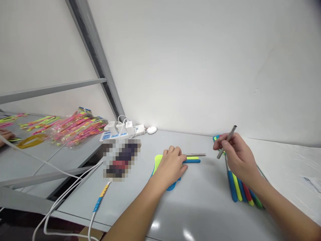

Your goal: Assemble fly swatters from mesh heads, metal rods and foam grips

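Observation:
My left hand [172,164] is low over the table with its fingers curled down among perforated plastic pieces that look like fly swatter heads, one yellow-green [157,161] and one blue [172,186]. What its fingertips grip is hidden. Just to its right lie thin metal rods [197,154] and a blue handle [193,161] beside a yellow one. My right hand [237,152] pinches a short metal tube [227,142], tilted and raised above the table. Beneath that hand and forearm lies a row of coloured handles [233,187] in blue, yellow, red and green, partly covered.
A white power strip [106,136] with plugged-in chargers and a round white device [151,130] stand near the wall. A pixelated object [122,160] and cables lie left. Bagged pink-yellow items [77,129] and another person's hand [6,136] are beyond the metal frame [100,63].

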### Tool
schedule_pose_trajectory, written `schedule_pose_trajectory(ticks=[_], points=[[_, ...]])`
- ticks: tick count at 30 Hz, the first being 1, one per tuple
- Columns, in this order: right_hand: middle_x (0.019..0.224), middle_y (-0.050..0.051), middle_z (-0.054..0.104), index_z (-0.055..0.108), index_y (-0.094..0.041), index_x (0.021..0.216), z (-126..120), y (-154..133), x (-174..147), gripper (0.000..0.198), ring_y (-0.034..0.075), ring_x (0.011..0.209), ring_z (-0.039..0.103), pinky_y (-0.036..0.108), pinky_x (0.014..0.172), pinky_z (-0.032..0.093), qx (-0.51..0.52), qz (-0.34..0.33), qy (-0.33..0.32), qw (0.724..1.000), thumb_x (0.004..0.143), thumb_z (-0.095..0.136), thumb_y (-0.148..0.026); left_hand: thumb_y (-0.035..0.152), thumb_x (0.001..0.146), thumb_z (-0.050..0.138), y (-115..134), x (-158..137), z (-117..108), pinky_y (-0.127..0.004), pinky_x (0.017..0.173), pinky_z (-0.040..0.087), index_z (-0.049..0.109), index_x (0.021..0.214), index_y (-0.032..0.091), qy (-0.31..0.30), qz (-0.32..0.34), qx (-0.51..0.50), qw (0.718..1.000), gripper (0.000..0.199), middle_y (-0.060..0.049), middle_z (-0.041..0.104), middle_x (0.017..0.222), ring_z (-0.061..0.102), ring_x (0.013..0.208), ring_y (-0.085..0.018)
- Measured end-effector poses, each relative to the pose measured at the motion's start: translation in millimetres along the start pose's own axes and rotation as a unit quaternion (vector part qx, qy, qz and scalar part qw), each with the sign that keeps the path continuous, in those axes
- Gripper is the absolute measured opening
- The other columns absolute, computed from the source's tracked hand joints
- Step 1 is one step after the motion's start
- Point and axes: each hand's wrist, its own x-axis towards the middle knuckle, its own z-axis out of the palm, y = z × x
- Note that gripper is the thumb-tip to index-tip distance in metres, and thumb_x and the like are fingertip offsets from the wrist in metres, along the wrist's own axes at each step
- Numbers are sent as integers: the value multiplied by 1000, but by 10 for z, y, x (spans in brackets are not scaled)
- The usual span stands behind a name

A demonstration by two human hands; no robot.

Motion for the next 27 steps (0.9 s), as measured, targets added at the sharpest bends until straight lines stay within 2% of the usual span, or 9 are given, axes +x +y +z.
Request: schedule_pose_trajectory(ticks=[3, 7, 11, 16, 18, 19, 22, 26, 27], points=[[90, 3, 64, 59, -24, 94, -109, 33, -205, 23, 20, 87, 61, 35, 75, 49, 7, 4, 60, 998, 98, 40, -38, 31, 87, 62, 18, 12, 23, -39, 77, 39, 66, 95, 25, -16, 3, -2, 1000, 11, -5, 55, 98, 46, 96, -25], [74, 2, 57, 62, -24, 86, -245, 116, -288, 27, 18, 69, 55, 32, 62, 45, -32, 9, 145, 989, 95, 45, -44, 28, 85, 62, 38, 11, 39, -40, 80, 40, 64, 92, 24, -30, 6, -29, 999, 9, -4, 55, 100, 46, 97, -24], [65, 0, 51, 62, -22, 82, -355, 144, -227, 31, 15, 57, 49, 30, 52, 39, 11, -16, 265, 964, 94, 46, -45, 20, 82, 61, 116, 50, -2, -39, 83, 40, 61, 82, 22, -41, 22, -53, 997, 1, -4, 57, 104, 48, 102, -24], [55, -4, 47, 59, -21, 81, -423, 151, -128, 29, 13, 46, 43, 28, 44, 36, 98, -43, 343, 933, 94, 48, -44, 30, 87, 57, 307, 420, -297, -34, 82, 44, 61, 91, 23, -47, 51, -262, 963, 9, -3, 63, 105, 56, 96, -19], [54, -5, 47, 58, -20, 82, -427, 150, -103, 28, 12, 46, 44, 27, 43, 35, 121, -47, 351, 927, 94, 49, -44, 39, 90, 54, 437, 657, -368, -32, 76, 46, 58, 93, 22, -53, 28, -382, 922, 18, -4, 66, 98, 60, 89, -19], [55, -5, 48, 57, -20, 82, -426, 150, -94, 28, 12, 46, 44, 26, 43, 36, 131, -45, 353, 925, 94, 50, -45, 41, 91, 52, 508, 765, -363, -32, 75, 47, 55, 92, 21, -64, 19, -456, 887, 20, -4, 66, 93, 62, 85, -18], [58, -5, 51, 52, -21, 81, -419, 156, -75, 28, 11, 47, 45, 24, 42, 36, 158, -20, 351, 923, 94, 50, -46, 41, 94, 48, 697, 926, -188, -34, 73, 50, 45, 89, 20, -123, -38, -663, 737, 22, 0, 64, 77, 65, 68, -15], [57, -6, 49, 48, -22, 78, -407, 186, -60, 29, 10, 46, 44, 23, 42, 36, 184, 25, 339, 922, 95, 48, -46, 39, 92, 53, 798, 636, 199, -37, 68, 54, 43, 85, 19, -141, -177, -786, 575, 23, 2, 56, 76, 60, 61, -12], [57, -6, 49, 47, -22, 79, -396, 193, -60, 29, 10, 46, 43, 23, 43, 37, 190, 39, 332, 923, 96, 47, -46, 41, 92, 53, 800, 507, 272, -38, 66, 54, 42, 86, 20, -155, -195, -799, 548, 25, 2, 56, 78, 59, 59, -12]])
